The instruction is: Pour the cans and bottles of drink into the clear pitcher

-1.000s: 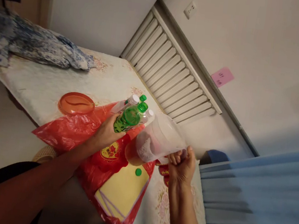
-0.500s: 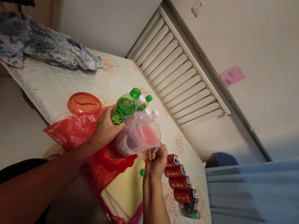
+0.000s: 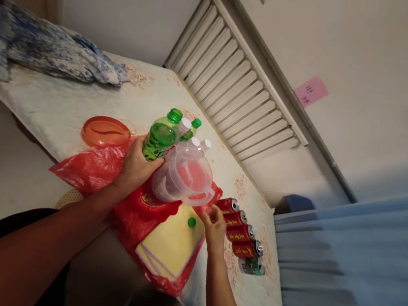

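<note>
My left hand (image 3: 135,167) is wrapped round an uncapped green plastic bottle (image 3: 160,140) with green liquid inside, held upright beside the jug. The clear plastic measuring jug (image 3: 165,180) stands on a red scalloped tray (image 3: 152,209); pink shows through its mouth. Just below the jug's handle, my right hand (image 3: 214,224) is free of it, fingers loosely bent and apart. A green bottle cap (image 3: 191,222) lies on the yellow sheets with purple edging (image 3: 168,243). Behind the jug stand several bottles with white caps (image 3: 194,142) and one with a green cap (image 3: 196,123).
Several red cans (image 3: 241,233) and a green-and-silver can (image 3: 251,266) form a row on the right. A red plastic bag (image 3: 86,168) spreads under the tray. An orange round lid (image 3: 105,132) lies left. Patterned cloth (image 3: 63,54) covers the far-left table; a radiator (image 3: 232,72) runs behind.
My right hand has let go of the jug's handle and moved slightly down from it. My left hand still grips the green bottle. The whole view has shifted a little.
</note>
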A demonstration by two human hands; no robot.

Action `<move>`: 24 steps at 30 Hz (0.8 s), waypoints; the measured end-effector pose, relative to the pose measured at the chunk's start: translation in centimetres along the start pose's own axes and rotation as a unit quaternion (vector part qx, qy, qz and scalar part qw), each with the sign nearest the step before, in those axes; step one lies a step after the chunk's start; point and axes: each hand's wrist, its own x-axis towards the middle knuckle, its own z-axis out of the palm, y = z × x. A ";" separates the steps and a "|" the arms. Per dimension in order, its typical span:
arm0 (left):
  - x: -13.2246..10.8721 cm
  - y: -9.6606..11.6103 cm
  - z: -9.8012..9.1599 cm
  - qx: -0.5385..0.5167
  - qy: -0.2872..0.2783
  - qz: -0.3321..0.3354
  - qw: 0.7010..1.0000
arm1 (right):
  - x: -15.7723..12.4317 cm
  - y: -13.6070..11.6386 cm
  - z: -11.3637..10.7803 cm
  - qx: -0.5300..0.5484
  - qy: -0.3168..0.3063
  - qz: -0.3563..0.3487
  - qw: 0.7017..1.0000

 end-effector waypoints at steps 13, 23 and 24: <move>-7.7 2.4 -4.4 0.067 -0.030 -0.047 0.996 | -2.8 5.0 1.3 -0.126 -0.027 -0.032 0.991; -17.2 4.3 -2.0 0.002 -0.195 -0.031 0.980 | -4.5 2.0 -3.0 0.023 -0.032 -0.014 0.999; -18.0 4.3 -1.6 -0.004 -0.207 -0.033 0.978 | -4.7 1.2 -4.0 0.047 -0.046 -0.020 0.998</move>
